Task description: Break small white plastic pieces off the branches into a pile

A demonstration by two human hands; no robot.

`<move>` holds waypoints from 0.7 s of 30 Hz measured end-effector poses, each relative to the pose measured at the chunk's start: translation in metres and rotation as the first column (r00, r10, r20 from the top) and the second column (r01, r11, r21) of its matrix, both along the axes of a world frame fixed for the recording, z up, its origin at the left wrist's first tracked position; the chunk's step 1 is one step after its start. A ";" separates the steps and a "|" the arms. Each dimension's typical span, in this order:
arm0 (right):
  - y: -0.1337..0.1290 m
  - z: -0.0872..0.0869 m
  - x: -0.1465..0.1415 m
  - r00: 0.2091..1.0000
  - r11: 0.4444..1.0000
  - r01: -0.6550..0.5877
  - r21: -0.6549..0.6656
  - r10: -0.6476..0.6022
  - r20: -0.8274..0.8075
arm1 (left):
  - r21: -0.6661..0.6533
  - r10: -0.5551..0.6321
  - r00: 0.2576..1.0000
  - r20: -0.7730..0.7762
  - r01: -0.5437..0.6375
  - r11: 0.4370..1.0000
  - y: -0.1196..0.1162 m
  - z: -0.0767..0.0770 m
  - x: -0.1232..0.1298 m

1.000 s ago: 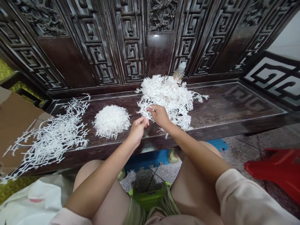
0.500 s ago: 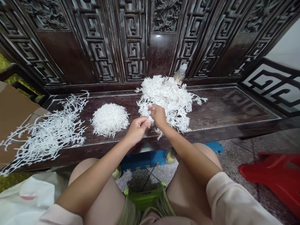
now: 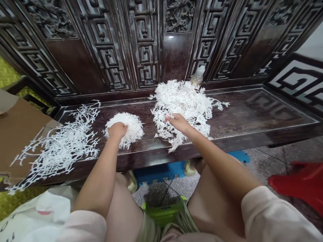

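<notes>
Three heaps of white pieces lie on a dark wooden bench (image 3: 242, 124). My left hand (image 3: 117, 130) is over the left part of the small round middle heap (image 3: 133, 129), fingers closed; what they hold, if anything, is hidden. Above the front of the large bushy right heap (image 3: 184, 97), my right hand (image 3: 178, 122) is pinched, with a small white bit at its fingertips too small to make out. Long branching white strands (image 3: 65, 144) form the left heap, which hangs over the bench's front edge.
Behind the right heap stands a clear bottle (image 3: 198, 75) against the carved backrest. A cardboard box (image 3: 22, 131) is at the left, a white bag (image 3: 37, 215) below it, and a red stool (image 3: 297, 181) at the right.
My left hand has moved left, away from my right hand, to the middle heap. My right hand stays by the large heap. The view has shifted slightly.
</notes>
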State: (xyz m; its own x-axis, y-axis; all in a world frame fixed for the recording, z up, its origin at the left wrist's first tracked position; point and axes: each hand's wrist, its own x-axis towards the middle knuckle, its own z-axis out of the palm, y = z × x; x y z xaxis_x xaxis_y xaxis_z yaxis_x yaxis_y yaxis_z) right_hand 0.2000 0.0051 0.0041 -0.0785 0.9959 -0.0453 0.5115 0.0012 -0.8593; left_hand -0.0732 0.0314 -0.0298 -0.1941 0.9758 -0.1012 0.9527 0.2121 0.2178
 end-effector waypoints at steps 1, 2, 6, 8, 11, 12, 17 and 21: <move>0.000 0.000 0.001 1.000 1.000 -0.002 -0.019 0.002 0.012 | -0.014 -0.012 1.000 -0.016 0.012 1.000 0.000 -0.001 0.003; 0.001 -0.001 0.001 1.000 1.000 -0.005 -0.028 0.005 0.023 | -0.025 -0.029 0.999 -0.024 0.029 0.999 0.000 -0.001 0.007; 0.003 -0.002 0.005 0.997 0.998 0.012 -0.056 -0.007 0.079 | -0.002 -0.080 0.996 -0.025 0.080 0.997 0.001 0.008 0.020; 0.003 -0.002 0.005 0.995 0.997 0.040 -0.061 -0.033 0.098 | 0.045 -0.092 0.996 -0.010 0.093 0.995 0.001 0.013 0.021; 0.002 0.000 0.004 0.994 0.996 0.059 -0.068 -0.052 0.095 | 0.142 -0.124 0.989 0.078 0.112 0.984 -0.004 0.020 0.025; 0.002 0.000 0.003 0.995 0.995 0.059 -0.078 -0.052 0.082 | 0.174 -0.154 0.979 0.131 0.130 0.976 -0.007 0.022 0.028; -0.001 -0.004 -0.005 0.995 0.993 0.030 -0.111 -0.040 -0.087 | 0.208 -0.394 0.747 0.536 0.336 0.919 -0.030 0.040 0.057; -0.005 -0.004 -0.012 0.967 0.990 -0.021 -0.136 -0.014 -0.256 | 0.205 -0.460 0.462 0.759 0.500 0.841 -0.047 0.052 0.079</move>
State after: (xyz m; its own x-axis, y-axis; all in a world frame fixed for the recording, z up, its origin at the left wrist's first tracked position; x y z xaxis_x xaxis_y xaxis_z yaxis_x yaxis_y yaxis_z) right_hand 0.1880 -0.0003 0.0003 -0.1088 0.9813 -0.1586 0.2746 -0.1237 -0.9536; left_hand 0.0054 -0.0153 0.0220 0.4727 0.8812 -0.0094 0.3863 -0.1976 0.9010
